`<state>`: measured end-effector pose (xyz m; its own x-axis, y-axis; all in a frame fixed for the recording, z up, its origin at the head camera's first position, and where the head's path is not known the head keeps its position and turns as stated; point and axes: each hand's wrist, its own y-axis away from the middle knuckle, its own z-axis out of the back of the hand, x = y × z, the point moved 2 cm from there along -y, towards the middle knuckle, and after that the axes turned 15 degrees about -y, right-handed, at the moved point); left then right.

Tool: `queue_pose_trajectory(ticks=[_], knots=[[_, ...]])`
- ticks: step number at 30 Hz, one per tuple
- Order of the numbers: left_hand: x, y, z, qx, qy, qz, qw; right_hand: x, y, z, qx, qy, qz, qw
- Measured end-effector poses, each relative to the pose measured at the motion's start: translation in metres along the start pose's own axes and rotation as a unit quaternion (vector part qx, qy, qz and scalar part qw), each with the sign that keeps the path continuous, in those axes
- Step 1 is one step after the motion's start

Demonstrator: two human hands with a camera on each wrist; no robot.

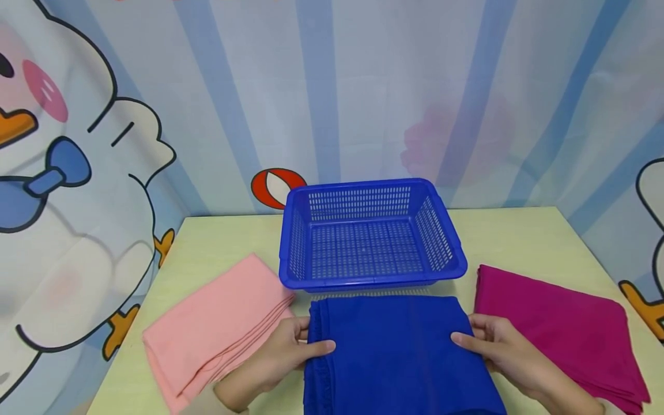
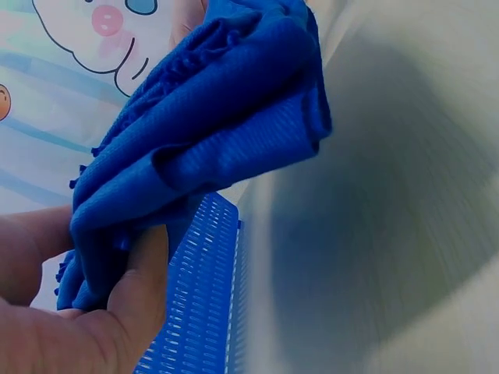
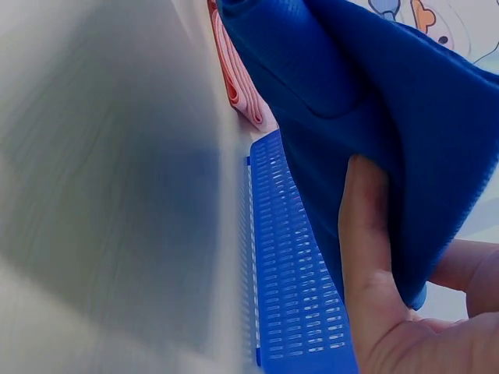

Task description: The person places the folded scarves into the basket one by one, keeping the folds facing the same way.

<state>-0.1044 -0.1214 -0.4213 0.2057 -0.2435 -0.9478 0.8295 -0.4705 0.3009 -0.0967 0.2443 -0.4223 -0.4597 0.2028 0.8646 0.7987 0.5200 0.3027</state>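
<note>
A folded blue cloth (image 1: 394, 351) with fringed edges on its left side is held up in front of the basket by both hands. My left hand (image 1: 280, 351) grips its left edge, thumb on top and fingers underneath. At the opposite edge my right hand (image 1: 498, 346) pinches it the same way. Both wrist views show the cloth (image 2: 195, 148) raised off the tabletop, its folded layers hanging between thumb and fingers. Just beyond it stands a blue plastic basket (image 1: 373, 282) with slotted walls and nothing inside.
A folded pink cloth (image 1: 218, 323) lies on the pale table (image 1: 519, 236) at the left, partly behind my left forearm. To the right lies a folded magenta cloth (image 1: 570, 328). A printed curtain (image 1: 363, 104) hangs right behind the table's far edge.
</note>
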Motion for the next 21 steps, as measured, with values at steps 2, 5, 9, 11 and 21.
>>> queue_pose_trajectory(ticks=[2,5,9,11,21], knots=[[-0.002,0.0,0.001,0.0,-0.003,-0.001,1.0,0.002,0.0,0.0,0.003,0.001,0.003,1.0],[-0.005,0.001,0.002,-0.001,-0.006,-0.001,1.0,0.004,0.001,-0.001,0.008,0.002,0.007,1.0],[-0.008,0.002,0.003,0.0,-0.008,0.002,1.0,0.006,0.001,-0.002,0.011,-0.001,0.005,1.0],[-0.009,0.002,0.003,0.002,-0.008,0.003,1.0,0.006,0.001,-0.002,0.011,-0.003,0.005,1.0],[-0.014,0.002,0.005,0.015,-0.003,-0.017,0.9997,0.014,0.003,-0.003,0.016,-0.003,0.011,1.0]])
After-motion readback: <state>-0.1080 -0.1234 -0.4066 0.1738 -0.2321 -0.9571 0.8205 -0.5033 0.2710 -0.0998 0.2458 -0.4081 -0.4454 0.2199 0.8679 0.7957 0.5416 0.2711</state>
